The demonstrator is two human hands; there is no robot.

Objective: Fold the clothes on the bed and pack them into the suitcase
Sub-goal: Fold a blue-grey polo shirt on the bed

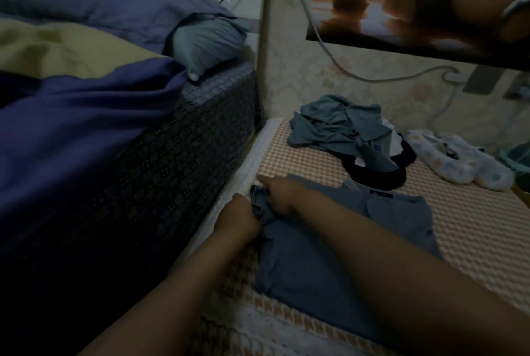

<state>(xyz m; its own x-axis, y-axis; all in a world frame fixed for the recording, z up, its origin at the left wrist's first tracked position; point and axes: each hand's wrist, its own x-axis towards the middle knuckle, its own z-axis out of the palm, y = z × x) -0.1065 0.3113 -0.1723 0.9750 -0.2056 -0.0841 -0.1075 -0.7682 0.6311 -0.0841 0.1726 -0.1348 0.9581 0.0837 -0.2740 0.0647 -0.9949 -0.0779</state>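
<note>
A grey-blue shirt [329,243] lies spread on the checked bed cover [473,229] in front of me. My left hand [238,216] grips a bunched sleeve at the shirt's far left corner. My right hand [282,193] pinches the same sleeve just beyond it, with the forefinger pointing left. Further back lies a crumpled teal shirt [335,126] on top of a dark garment [375,172] and something white. No suitcase is in view.
A taller mattress [183,149] with a purple blanket [71,126] and pillows rises on the left. White patterned slippers or soft items [459,160] lie at the back right. A poster [415,2] and a white cable [372,77] hang on the wall behind.
</note>
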